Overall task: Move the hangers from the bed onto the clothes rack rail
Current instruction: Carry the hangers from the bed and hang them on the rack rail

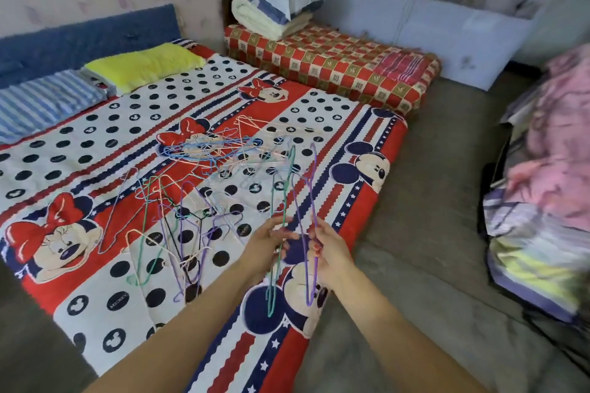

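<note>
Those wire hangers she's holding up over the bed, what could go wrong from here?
1. The green hanger in the left hand and the purple hanger in the right hand hang close together, so their hooks might snag each other.
2. The hangers left on the bed lie in a crossed tangle; lifting one may drag others along.
3. Each hanger seems held only by the fingers, so one could slip.

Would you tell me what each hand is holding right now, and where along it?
The left hand grips a green hanger mid-length; the right hand grips a purple hanger mid-length.
</note>
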